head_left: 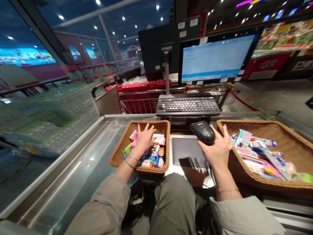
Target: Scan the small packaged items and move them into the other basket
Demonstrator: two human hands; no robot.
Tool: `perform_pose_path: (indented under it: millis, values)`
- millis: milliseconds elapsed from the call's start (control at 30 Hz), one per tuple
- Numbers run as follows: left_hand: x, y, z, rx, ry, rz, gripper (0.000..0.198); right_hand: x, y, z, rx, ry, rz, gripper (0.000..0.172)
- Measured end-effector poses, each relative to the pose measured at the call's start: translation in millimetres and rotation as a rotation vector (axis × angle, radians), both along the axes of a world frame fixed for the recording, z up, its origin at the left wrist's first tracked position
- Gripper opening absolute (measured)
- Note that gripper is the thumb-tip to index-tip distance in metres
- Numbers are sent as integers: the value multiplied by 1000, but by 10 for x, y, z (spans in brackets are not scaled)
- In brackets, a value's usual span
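My right hand (217,147) is wrapped round a black handheld barcode scanner (202,130), raised above the counter between two brown woven baskets. Over the smaller left basket (168,140), my left hand (145,138) has its fingers spread and grips nothing that I can see. Small packaged sweets and toys fill that basket, among them a white box (159,139) beside my fingertips and a blue packet (153,160) below my palm. Part of the contents is hidden under the hand. The larger right basket (290,135) holds a pile of colourful packets (264,155).
A dark flat pad (187,151) is set into the counter between the baskets. Behind it stand a keyboard (188,105) and a lit monitor (215,60). A metal counter surface (97,156) stretches along the left, and a shopping cart with red items (144,86) stands beyond.
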State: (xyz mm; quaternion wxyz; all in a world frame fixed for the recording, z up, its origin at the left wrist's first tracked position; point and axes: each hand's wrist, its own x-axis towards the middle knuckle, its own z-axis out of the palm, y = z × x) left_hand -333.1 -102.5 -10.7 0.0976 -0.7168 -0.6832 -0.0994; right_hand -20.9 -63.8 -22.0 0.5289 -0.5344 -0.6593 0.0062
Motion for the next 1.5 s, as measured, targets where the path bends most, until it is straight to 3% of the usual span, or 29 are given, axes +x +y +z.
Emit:
perform_pose_path:
  millis: [267,533,900,1100,1500]
  values:
    - [-493,-240,-189,-363,92,-48,33,-77,10,-30,5,9,-2,61]
    - [-521,-241,-194,-578,157,-87,19,-89,-17,-3,28,13,2,58]
    - [-493,-288,-144,-511,150,-55,15,-67,-24,27,-17,7,2,57]
    - [-492,-249,-66,-510,109,3,28,-32,-15,10,-5,13,14,60]
    - [-586,-125,-202,-527,49,125,40,-3,-5,-10,-20,1,4,59]
